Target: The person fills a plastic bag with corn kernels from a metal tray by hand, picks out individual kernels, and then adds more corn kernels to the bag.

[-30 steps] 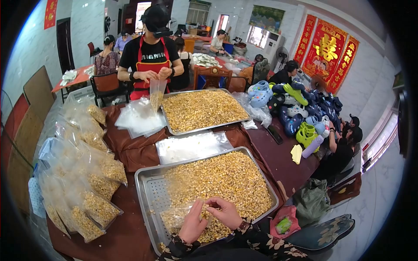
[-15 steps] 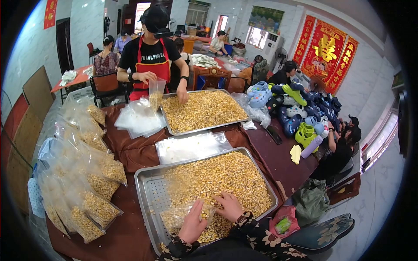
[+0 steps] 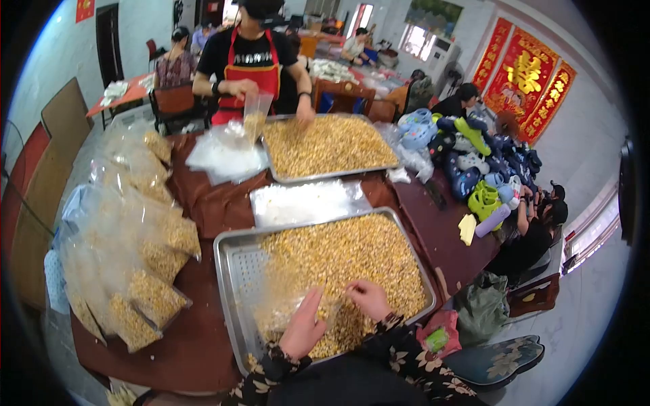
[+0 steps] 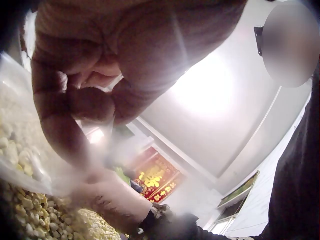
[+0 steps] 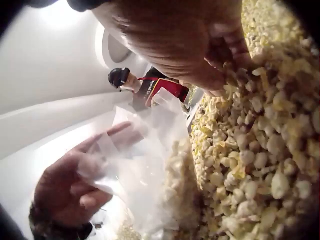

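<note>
In the head view my left hand [image 3: 305,328] holds a clear plastic bag [image 3: 277,317] with yellow kernels inside, low over the near metal tray [image 3: 237,325]. The left wrist view shows its fingers [image 4: 65,130] curled at the bag's edge; in the right wrist view the bag [image 5: 150,175] leans on the heap, its mouth upward. Just right of the bag, my right hand [image 3: 370,300] has its fingers bent and gathered at the loose kernels [image 3: 352,250]. The right wrist view shows that hand [image 5: 185,40] over the heap, fingertips among kernels [image 5: 250,160].
Filled bags [image 3: 156,294] are piled at the left. Beyond the near tray lie flat empty bags [image 3: 308,203] and a second kernel tray [image 3: 332,145], where a person in a red apron [image 3: 250,71] works. Shoes [image 3: 474,162] are heaped on the right table.
The head view has shifted. My right hand, spread over the kernels half a second ago, now has its fingers drawn together. My left hand stays at the bag.
</note>
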A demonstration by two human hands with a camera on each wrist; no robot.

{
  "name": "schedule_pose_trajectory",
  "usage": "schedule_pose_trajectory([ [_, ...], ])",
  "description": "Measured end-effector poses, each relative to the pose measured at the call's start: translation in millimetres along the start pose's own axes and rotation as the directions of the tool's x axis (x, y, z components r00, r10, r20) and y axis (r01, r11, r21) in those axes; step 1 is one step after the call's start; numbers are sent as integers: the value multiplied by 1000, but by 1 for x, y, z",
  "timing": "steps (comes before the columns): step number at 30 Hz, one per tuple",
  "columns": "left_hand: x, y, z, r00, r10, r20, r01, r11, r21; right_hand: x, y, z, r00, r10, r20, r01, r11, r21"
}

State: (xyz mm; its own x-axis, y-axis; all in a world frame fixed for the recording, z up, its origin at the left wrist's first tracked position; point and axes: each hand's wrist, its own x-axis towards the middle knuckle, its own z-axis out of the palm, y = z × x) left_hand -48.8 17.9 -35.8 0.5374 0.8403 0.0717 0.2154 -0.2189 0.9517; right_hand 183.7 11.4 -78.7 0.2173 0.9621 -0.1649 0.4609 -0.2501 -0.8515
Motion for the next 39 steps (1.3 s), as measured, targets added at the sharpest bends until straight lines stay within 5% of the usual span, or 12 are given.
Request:
schedule_pose_trajectory([
  [4,1,-1,2,1000,-23,-1,23,1000,-10,-9,-42,-8,999,-31,44,15,947,322],
  [9,1,-4,4,998,23,-62,-22,999,26,-30,-91,-4,987,-69,143,12,931,366],
  [12,1,-6,6,998,-7,-61,8,1000,6,-36,-98,5,965,-206,161,165,958,235],
  [17,0,-8,5,997,24,-73,-22,999,31,-28,-91,2,975,-114,192,49,948,315],
  [21,1,-4,3,999,8,-54,-8,1000,13,-1,-69,-10,986,-91,140,69,986,152],
  [23,1,-5,3,999,7,-49,-7,1000,-5,15,-53,-8,919,-352,180,395,837,-379],
  [26,1,-8,4,995,78,-62,-72,993,89,38,-39,4,902,-317,293,415,825,-384],
  [30,1,-1,1,999,1,-33,-1,1000,10,48,-45,19,834,-359,420,540,691,-481],
  [34,1,2,-3,999,-36,-23,35,999,-34,41,-44,16,815,-423,396,578,631,-517],
  [37,1,0,-1,999,-23,-31,22,999,-33,33,-39,5,864,-356,355,497,714,-493],
  [39,2,-5,2,999,2,-43,-2,1000,3,25,-27,2,944,-291,153,328,867,-376],
])
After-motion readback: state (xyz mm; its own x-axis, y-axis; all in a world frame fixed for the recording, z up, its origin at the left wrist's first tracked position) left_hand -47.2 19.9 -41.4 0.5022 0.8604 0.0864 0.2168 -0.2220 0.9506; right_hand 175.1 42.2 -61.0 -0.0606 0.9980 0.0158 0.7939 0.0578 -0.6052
